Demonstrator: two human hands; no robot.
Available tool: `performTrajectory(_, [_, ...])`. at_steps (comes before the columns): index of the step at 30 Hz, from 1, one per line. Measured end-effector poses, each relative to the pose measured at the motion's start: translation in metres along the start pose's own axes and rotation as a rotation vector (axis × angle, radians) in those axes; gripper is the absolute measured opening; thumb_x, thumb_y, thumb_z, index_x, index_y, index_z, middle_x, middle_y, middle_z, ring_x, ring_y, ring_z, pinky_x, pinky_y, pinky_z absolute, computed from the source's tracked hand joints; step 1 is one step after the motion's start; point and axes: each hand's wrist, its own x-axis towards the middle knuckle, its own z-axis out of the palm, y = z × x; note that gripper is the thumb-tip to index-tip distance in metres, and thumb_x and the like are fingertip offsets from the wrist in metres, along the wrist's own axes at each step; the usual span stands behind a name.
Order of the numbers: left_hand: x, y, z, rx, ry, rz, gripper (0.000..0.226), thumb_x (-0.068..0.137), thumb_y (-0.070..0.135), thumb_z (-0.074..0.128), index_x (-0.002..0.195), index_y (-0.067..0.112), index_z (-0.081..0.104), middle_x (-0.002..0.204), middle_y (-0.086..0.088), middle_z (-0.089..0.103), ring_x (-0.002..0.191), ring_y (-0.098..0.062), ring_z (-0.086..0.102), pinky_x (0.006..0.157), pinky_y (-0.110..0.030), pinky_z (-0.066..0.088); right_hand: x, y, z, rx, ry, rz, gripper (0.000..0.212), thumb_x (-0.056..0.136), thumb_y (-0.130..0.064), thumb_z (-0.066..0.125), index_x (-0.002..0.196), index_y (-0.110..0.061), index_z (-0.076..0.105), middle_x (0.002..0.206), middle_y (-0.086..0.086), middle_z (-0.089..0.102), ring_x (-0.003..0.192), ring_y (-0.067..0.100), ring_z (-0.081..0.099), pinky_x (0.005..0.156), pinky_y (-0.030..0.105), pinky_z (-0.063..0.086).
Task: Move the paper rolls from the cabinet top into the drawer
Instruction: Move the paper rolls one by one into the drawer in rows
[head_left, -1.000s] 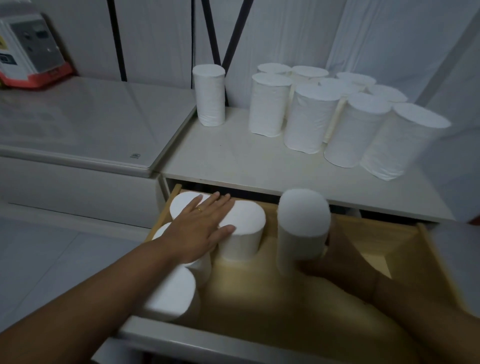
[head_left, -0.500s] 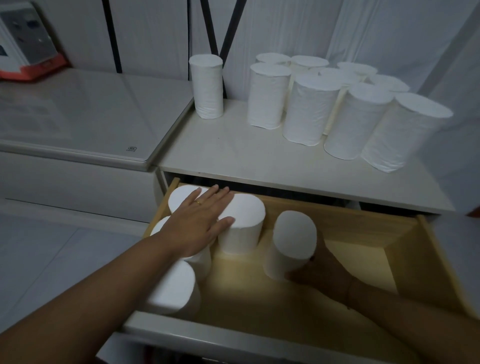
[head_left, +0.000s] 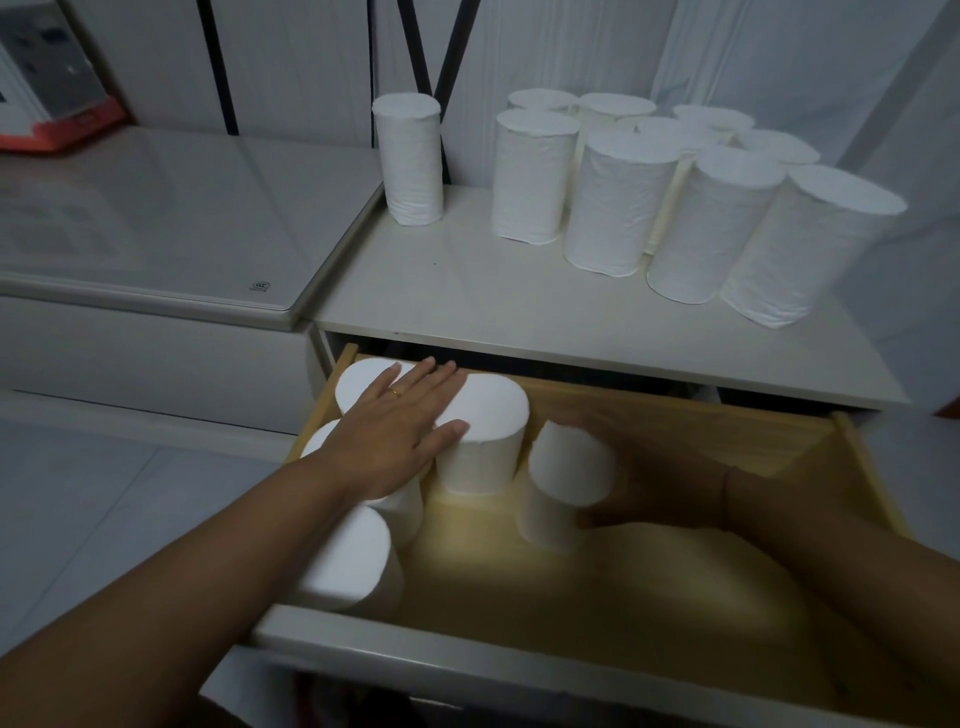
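Carried roll (head_left: 566, 483): lowered from above the drawer (head_left: 872, 467) to its floor at frame centre, tilted, just beside the stored rolls (head_left: 483, 431).
Right grip (head_left: 660, 483): curled round that roll.
Left grip (head_left: 395, 436): stayed flat, fingers spread, atop the stored rolls.
Cabinet top (head_left: 467, 291): many rolls (head_left: 608, 208) remaining, upper right; task judged far from finished.

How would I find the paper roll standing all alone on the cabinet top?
Look at the white cabinet top above the open drawer. At its back left corner stands one upright paper roll. The other rolls crowd together to its right; this one has a gap on both sides.
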Motion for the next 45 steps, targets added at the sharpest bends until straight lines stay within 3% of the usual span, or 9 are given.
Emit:
performTrajectory(5, [0.0,0.0,-0.001,-0.017,-0.005,-0.002,0.06,0.097,0.051,0.021,0.15,0.029,0.005,0.158,0.012,0.003,0.143,-0.001,-0.007,0.114,-0.025,-0.01,0.001,-0.016,0.023,-0.113,0.138,0.08,0.098,0.056,-0.068,0.073,0.136,-0.03,0.031,0.137,-0.008,0.038,0.113,0.015,0.045,0.09,0.033,0.049])
performTrajectory(11, [0.0,0.0,-0.001,-0.03,0.003,-0.003,0.059,0.097,0.051,0.022,0.15,0.029,0.006,0.158,0.012,0.004,0.143,-0.001,-0.007,0.113,-0.023,-0.011,0.005,-0.028,0.041,0.056,0.119,0.172,0.093,0.061,-0.067,0.071,0.136,-0.03,0.029,0.136,-0.007,0.039,0.112,0.014,0.047,0.088,0.035,0.053])
performTrajectory(14, [0.0,-0.001,0.001,-0.032,0.005,-0.001,0.06,0.097,0.052,0.021,0.15,0.03,0.006,0.158,0.012,0.004,0.143,0.0,-0.007,0.113,-0.023,-0.011,0.004,-0.027,0.038,0.28,0.031,0.225,0.078,0.066,-0.067,0.064,0.129,-0.031,0.037,0.127,-0.007,0.048,0.105,0.011,0.054,0.082,0.031,0.056])
performTrajectory(17, [0.0,-0.002,0.001,-0.04,0.014,-0.005,0.059,0.097,0.052,0.021,0.15,0.031,0.006,0.158,0.011,0.005,0.143,-0.001,-0.007,0.113,-0.024,-0.011,-0.001,-0.024,0.032,0.622,-0.105,0.503,0.051,0.068,-0.064,0.054,0.11,-0.037,0.043,0.107,-0.007,0.054,0.09,0.016,0.063,0.07,0.026,0.059])
performTrajectory(20, [0.0,-0.003,0.002,-0.038,0.022,-0.026,0.058,0.097,0.052,0.021,0.15,0.032,0.007,0.158,0.011,0.005,0.144,-0.003,-0.007,0.113,-0.025,-0.011,-0.003,-0.022,0.034,0.969,-0.251,0.677,0.058,0.071,-0.059,0.056,0.119,-0.029,0.042,0.116,0.01,0.051,0.089,0.027,0.068,0.071,0.03,0.059])
performTrajectory(27, [0.001,-0.002,0.002,-0.045,0.034,-0.053,0.058,0.097,0.05,0.027,0.15,0.032,0.01,0.159,0.01,0.007,0.145,-0.006,-0.004,0.115,-0.029,-0.008,0.012,-0.036,0.047,1.139,-0.23,0.612,0.059,0.074,-0.05,0.059,0.124,-0.021,0.046,0.121,0.013,0.053,0.104,0.032,0.061,0.079,0.031,0.058])
performTrajectory(35, [0.002,-0.004,0.002,-0.088,0.028,-0.061,0.058,0.097,0.053,0.025,0.15,0.032,0.01,0.158,0.012,0.008,0.144,-0.004,-0.005,0.114,-0.028,-0.01,0.021,-0.055,0.057,1.331,-0.172,0.693,0.053,0.076,-0.04,0.066,0.121,-0.017,0.05,0.125,0.015,0.051,0.102,0.031,0.059,0.062,0.025,0.057])
performTrajectory(39, [0.001,-0.003,0.002,-0.063,0.029,-0.062,0.061,0.096,0.055,0.025,0.15,0.031,0.01,0.158,0.011,0.008,0.144,-0.005,-0.005,0.113,-0.028,-0.011,0.025,-0.064,0.06,1.436,-0.148,0.699,0.039,0.084,-0.031,0.063,0.117,-0.017,0.049,0.119,0.01,0.054,0.108,0.031,0.054,0.06,0.027,0.058])
performTrajectory(45, [0.002,-0.004,0.004,-0.054,0.045,-0.057,0.062,0.095,0.057,0.024,0.15,0.032,0.01,0.158,0.012,0.009,0.145,-0.005,-0.004,0.113,-0.029,-0.01,0.033,-0.07,0.066,1.439,-0.143,0.674,0.045,0.087,-0.03,0.061,0.126,-0.021,0.041,0.124,0.006,0.053,0.118,0.032,0.049,0.078,0.036,0.058])
